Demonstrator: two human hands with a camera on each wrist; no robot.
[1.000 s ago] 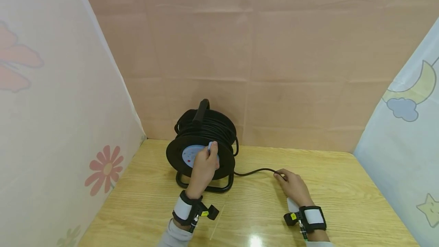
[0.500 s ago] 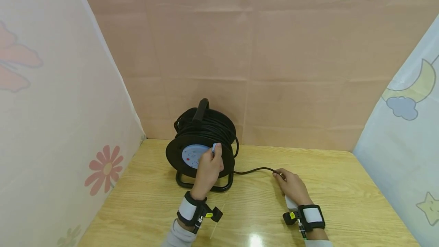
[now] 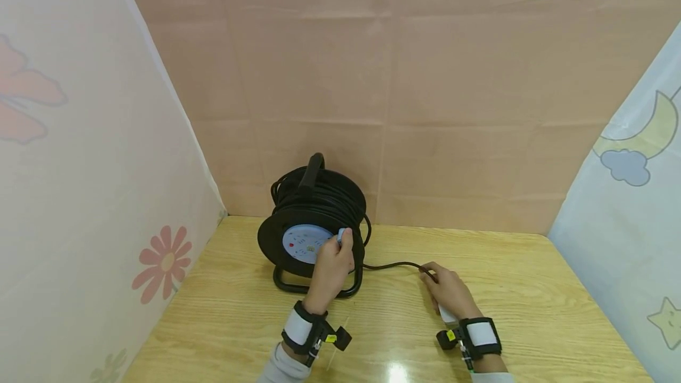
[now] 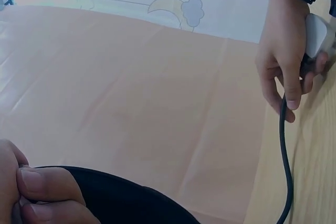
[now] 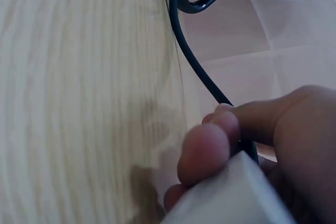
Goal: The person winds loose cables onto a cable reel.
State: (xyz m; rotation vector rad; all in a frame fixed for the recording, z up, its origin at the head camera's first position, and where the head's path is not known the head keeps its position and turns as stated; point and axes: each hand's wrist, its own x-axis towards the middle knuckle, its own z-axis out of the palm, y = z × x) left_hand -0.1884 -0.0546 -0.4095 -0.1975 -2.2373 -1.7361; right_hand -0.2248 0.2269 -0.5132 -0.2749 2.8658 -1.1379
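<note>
A black cable reel [image 3: 319, 200] stands on the table in the head view, with a light blue socket plate [image 3: 305, 242] on its front. At the plate's right, my left hand [image 3: 328, 268] grips a light blue knob [image 3: 341, 233], thumb over it. From the reel's lower right a black cable [image 3: 393, 265] runs along to my right hand [image 3: 452, 293], which pinches it between thumb and fingers. Under that palm sits a white plug [image 3: 447, 315], its body plainer in the left wrist view [image 4: 318, 35]. Blurred white plug casing [image 5: 231, 198] fills the foreground of the right wrist view.
The reel's black tube stand [image 3: 284, 282] rests on the wooden table [image 3: 229, 318]. Brown paper [image 3: 452, 105] covers the wall close behind it. Printed white sheets [image 3: 106, 152] flank the table on both sides.
My left hand has moved right and slightly down with the knob, and the reel face has turned a little clockwise. My right hand has drifted slightly left with the cable.
</note>
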